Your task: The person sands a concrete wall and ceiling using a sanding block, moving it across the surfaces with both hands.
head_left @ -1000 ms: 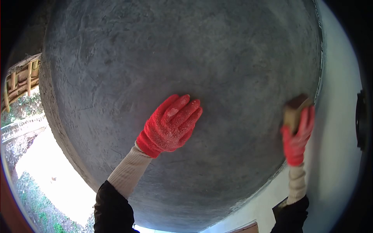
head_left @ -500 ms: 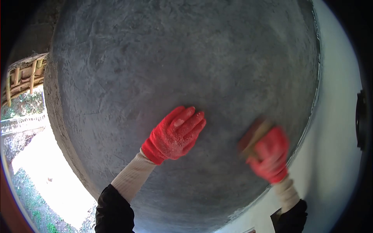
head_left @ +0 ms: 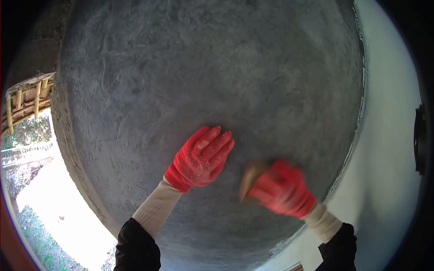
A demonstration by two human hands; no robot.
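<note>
My left hand (head_left: 199, 159), in a red coated glove with pale dust on it, lies flat against the grey plastered wall (head_left: 217, 86), fingers stretched and holding nothing. To its right, my right hand (head_left: 285, 189) wears a matching red glove and is closed around a brown sanding block (head_left: 253, 179). The block is against the wall surface, its far face turned left. Motion blurs both that hand and the block, so the block's details are hard to make out.
A white wall (head_left: 389, 135) meets the grey one along a rough pale seam at the right, with a dark round-edged object (head_left: 420, 140) beyond. At left, the grey wall ends in a rough edge (head_left: 74, 162). Past it are a bamboo-framed roof (head_left: 28, 100) and bright ground.
My right hand has swept left with the sanding block, closer to my left hand. My left hand stays almost in place on the wall; the view has shifted slightly.
</note>
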